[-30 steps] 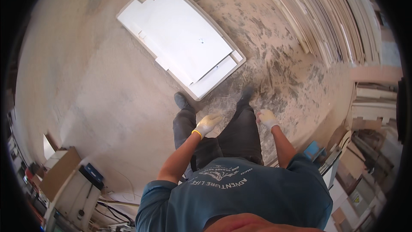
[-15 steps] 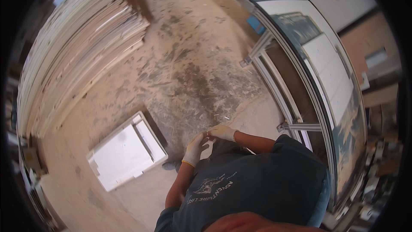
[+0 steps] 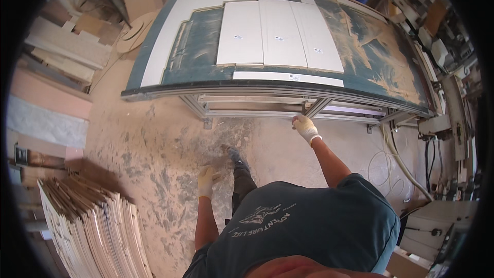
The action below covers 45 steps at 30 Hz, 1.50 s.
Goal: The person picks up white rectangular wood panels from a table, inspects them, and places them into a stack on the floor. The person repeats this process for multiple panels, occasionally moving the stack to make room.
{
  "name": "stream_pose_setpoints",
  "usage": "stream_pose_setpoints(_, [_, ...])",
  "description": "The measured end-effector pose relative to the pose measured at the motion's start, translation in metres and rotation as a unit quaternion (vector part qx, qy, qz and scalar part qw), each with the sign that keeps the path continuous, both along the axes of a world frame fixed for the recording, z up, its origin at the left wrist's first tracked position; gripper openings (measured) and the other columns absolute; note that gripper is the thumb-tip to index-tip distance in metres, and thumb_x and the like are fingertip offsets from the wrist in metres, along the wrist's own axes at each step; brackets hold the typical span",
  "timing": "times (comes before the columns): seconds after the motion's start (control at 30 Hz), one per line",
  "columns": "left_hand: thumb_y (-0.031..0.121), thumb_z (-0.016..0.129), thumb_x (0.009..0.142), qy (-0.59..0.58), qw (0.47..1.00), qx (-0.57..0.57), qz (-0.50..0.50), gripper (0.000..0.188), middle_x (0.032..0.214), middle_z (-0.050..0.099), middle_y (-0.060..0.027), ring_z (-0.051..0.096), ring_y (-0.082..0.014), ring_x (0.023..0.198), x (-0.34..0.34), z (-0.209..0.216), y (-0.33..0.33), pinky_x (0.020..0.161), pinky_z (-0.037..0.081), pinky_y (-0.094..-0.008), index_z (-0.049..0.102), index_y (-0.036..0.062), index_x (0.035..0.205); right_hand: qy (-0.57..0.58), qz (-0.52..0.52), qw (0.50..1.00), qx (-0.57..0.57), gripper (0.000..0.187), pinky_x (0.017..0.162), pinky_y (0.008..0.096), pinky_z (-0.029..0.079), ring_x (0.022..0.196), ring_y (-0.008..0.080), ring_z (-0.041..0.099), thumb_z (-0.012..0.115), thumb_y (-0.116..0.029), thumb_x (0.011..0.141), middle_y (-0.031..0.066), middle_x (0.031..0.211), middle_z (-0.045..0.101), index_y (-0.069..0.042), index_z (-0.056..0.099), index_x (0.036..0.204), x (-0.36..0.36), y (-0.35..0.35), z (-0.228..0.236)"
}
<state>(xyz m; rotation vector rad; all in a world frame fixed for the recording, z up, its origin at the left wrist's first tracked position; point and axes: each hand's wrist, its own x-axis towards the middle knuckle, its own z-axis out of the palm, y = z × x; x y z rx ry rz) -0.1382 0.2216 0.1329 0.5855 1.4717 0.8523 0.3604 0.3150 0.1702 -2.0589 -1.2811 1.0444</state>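
From view centre: cut white panels [image 3: 280, 36] at 1 o'clock, on worktable [image 3: 193, 75]. Left hand [image 3: 206, 180] at 7, empty, fingers loosely apart; right hand [image 3: 307, 127] at 3, near table frame [image 3: 319, 107], can't tell finger closure. Panels look thin: best lifted two-handed, evenly supported.

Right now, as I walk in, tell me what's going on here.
A person is facing a large workbench. Three broad white panels lie side by side on it, with a narrow white strip nearer the person. The gloved right hand is out in front, by the bench's near side; the gloved left hand is lower, away from it. Neither visibly holds anything. A stack of boards stands at the left.
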Motion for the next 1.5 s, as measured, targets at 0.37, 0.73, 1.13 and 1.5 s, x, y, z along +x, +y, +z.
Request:
stream_pose_setpoints(0.37, [0.03,0.065,0.102,0.037,0.986,0.114,-0.117,0.045,0.121,0.07,-0.019,0.074,-0.0322,0.1,0.123,-0.005,0.488,0.079,0.061,-0.0401,0.058,0.0043,0.138,-0.204,-0.11,0.972,0.046,0.033,0.093,0.0497,0.054,0.107,0.0411,0.069,0.057,-0.029,0.094,0.0195,0.106,0.075,-0.006,0.071,0.113,0.134,0.128,0.013])
stream_pose_setpoints(0.73, [0.049,0.068,0.093,0.588,0.797,0.024,-0.136,0.074,0.143,0.058,-0.0254,0.056,-0.0428,0.133,0.264,-0.013,0.663,0.11,0.046,-0.05,0.045,0.0047,0.148,-0.326,-0.265,0.903,-0.089,0.054,0.108,0.052,0.047,0.122,0.0467,0.058,0.067,-0.042,0.089,0.0244,0.134,0.062,-0.003,0.064,0.127,0.358,0.325,-0.032])
stream_pose_setpoints(1.13, [0.07,0.058,0.094,0.399,0.91,-0.061,-0.099,0.085,0.112,0.073,-0.0271,0.068,-0.0355,0.1,0.238,0.044,0.708,0.095,0.049,-0.0453,0.069,-0.0121,0.114,-0.02,-0.325,0.938,-0.114,0.057,0.102,0.0419,0.048,0.116,0.0407,0.065,0.06,-0.052,0.097,0.0263,0.12,0.072,-0.002,0.072,0.121,0.428,0.344,-0.005])
stream_pose_setpoints(1.5, [0.063,0.067,0.096,0.275,0.961,-0.015,-0.006,0.074,0.089,0.072,-0.0172,0.063,-0.0162,0.086,0.224,0.07,0.696,0.079,0.051,-0.0348,0.074,-0.0105,0.092,-0.116,-0.312,0.927,-0.171,0.069,0.096,0.0454,0.05,0.106,0.0432,0.069,0.052,-0.062,0.099,0.029,0.107,0.073,0.0,0.074,0.118,0.463,0.361,0.041])
